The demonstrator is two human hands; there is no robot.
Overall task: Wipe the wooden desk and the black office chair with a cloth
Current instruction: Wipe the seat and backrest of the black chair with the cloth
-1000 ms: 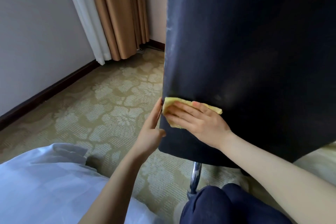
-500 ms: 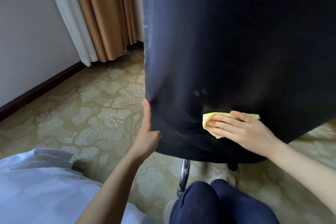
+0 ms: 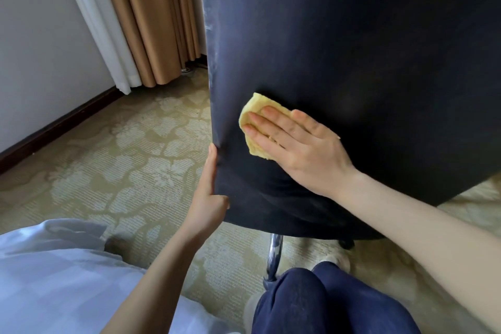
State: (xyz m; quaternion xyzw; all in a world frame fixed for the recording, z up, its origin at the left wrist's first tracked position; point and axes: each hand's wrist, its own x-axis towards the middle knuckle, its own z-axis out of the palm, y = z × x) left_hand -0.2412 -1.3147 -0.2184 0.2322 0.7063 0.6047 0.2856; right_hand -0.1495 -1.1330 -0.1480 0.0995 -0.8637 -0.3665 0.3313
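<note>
Chair back [image 3: 352, 62], black and upright, filled the frame from twelve to three o'clock. My right hand [image 3: 303, 149] pressed the folded yellow cloth [image 3: 253, 114] flat against its lower left part, fingers straight and together. At seven o'clock from the cloth, my left hand [image 3: 210, 198] gripped the backrest's left edge, thumb lying up along it.

The single head camera looks forward and down, close to the chair back [image 3: 352, 49], over carpet [image 3: 122, 157].

Cloth [image 3: 253, 127] flat against chair back [image 3: 352, 49]
</note>
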